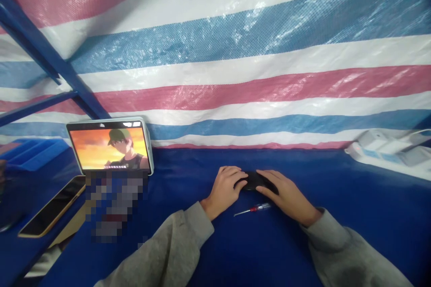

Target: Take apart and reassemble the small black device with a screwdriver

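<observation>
A small, flat black object (253, 181) lies on the blue tabletop; its kind cannot be made out, since my fingers cover both ends. My left hand (226, 188) grips its left end, fingers over the far edge and thumb along the near side. At the right end, my right hand (283, 192) holds it the same way, thumb toward me. Just on the near side of the object rests a small screwdriver (256, 208) with a clear and red handle, its thin shaft pointing left. Neither hand touches the screwdriver.
A tablet (109, 148) playing a cartoon stands at the left. Near it lie a phone (54, 208) and a blue tray (32, 152). A white power strip (390, 157) with chargers sits at the far right. Striped sheeting (235, 71) hangs behind the blue table (363, 215).
</observation>
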Demonstrator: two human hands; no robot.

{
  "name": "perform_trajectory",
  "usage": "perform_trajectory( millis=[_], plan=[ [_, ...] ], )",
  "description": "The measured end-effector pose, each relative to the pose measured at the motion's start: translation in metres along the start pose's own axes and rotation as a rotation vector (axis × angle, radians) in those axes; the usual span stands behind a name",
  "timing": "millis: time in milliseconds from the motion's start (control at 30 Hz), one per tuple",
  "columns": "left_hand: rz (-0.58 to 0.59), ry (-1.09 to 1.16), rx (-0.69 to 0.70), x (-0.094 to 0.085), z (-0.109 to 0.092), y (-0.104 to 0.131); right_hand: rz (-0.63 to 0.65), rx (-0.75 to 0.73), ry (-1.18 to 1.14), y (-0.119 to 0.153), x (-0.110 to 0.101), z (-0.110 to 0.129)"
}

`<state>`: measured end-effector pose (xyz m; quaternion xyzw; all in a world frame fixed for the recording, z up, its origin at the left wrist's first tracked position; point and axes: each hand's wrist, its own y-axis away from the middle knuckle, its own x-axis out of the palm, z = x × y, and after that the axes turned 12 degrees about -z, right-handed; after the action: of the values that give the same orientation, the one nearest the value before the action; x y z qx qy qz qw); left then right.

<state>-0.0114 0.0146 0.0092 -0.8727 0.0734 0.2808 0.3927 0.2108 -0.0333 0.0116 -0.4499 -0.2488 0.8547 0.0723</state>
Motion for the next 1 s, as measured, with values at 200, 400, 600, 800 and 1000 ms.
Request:
perform_trajectory(
  millis=[200, 400, 600, 800, 1000],
  plan=[
    [0.028, -0.008, 0.012, -0.0021, -0.0018, 0.0003, 0.004, 0.013, 0.005, 0.0001, 0.0009, -0.0001],
    [0.031, -0.009, 0.026, -0.0019, -0.001, -0.0002, 0.0, -0.008, 0.008, -0.0011, -0.0011, 0.0014],
    [0.042, -0.003, 0.041, -0.0018, -0.0013, -0.0005, -0.005, -0.002, 0.021, -0.0006, -0.0003, 0.0017],
    [0.047, -0.009, 0.042, -0.0002, -0.001, 0.0, 0.004, 0.009, 0.013, 0.0002, 0.0003, 0.0007],
    [0.058, -0.009, 0.036, 0.0006, 0.0005, 0.0018, 0.01, 0.015, 0.003, 0.0012, 0.0013, -0.002]
  ],
)
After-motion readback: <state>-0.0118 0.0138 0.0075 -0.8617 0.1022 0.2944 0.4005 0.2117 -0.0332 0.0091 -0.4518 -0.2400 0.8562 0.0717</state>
